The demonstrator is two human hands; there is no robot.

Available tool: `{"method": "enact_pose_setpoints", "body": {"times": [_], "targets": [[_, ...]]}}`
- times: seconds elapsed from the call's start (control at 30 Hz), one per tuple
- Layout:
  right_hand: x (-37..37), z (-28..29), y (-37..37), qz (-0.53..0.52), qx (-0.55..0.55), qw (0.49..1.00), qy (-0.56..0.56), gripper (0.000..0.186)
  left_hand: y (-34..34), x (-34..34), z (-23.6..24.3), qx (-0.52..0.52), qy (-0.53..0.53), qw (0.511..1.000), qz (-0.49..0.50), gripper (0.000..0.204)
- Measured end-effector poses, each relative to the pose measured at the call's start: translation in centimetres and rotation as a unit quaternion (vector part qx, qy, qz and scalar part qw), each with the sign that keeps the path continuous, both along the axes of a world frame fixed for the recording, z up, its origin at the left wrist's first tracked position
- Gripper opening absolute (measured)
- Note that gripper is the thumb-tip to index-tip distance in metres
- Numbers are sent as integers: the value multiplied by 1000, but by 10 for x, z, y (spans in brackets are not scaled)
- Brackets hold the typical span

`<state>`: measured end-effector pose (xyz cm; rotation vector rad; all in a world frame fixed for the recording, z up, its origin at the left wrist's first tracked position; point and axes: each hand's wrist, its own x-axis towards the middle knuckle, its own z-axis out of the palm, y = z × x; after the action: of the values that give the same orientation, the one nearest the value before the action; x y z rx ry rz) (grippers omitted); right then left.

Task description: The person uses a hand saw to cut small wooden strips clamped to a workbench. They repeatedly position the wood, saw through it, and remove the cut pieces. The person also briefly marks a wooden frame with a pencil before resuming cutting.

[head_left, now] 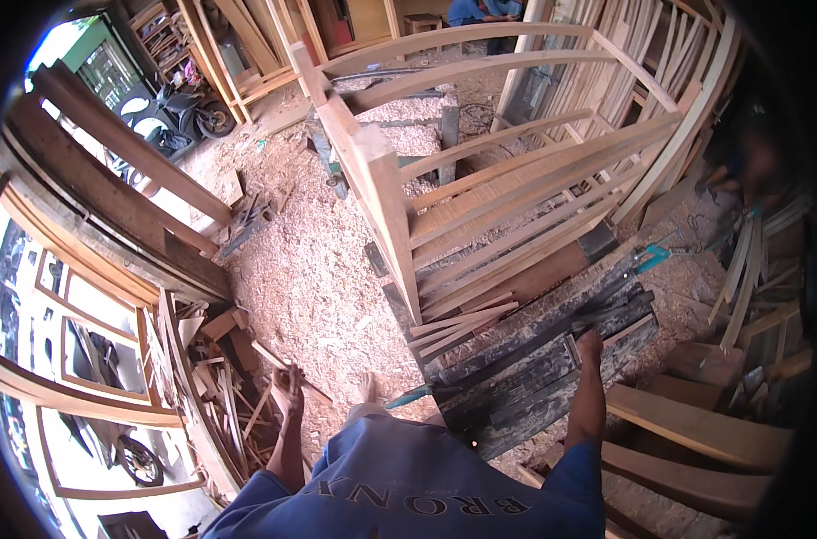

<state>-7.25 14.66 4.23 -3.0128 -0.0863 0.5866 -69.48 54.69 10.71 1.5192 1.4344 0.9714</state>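
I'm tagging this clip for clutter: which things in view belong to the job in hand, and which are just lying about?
Apparently the job's:
thin wooden stick, in the left hand
dark bench, at the right hand (grip unclear)
slatted wooden frame, possibly

Apparently just about:
motorbike, upper left
scrap wood, near the left hand
wood shavings, on the floor

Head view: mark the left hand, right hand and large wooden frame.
Left hand [288, 382]: head view, middle of the hand.
Right hand [590, 344]: head view, middle of the hand.
Large wooden frame [395, 214]: head view, its near post.
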Motion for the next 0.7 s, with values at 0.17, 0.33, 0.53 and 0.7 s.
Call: {"method": "enact_pose_setpoints", "body": {"times": [0.17,0.33,0.53,0.7], "targets": [[-8,-52,-9,6,7,994,-105,31,46,55,64,60,-82,994,-36,34],[3,-77,-7,-21,-26,993,-114,43,50,43,114,146,234,952,-136,35],[2,-27,0,-183,122,975,29,27,15,5,103,121,231,950,-174,34],[-56,9,-36,-215,224,944,117,17,25,15,104,125,220,954,-163,37]]}}
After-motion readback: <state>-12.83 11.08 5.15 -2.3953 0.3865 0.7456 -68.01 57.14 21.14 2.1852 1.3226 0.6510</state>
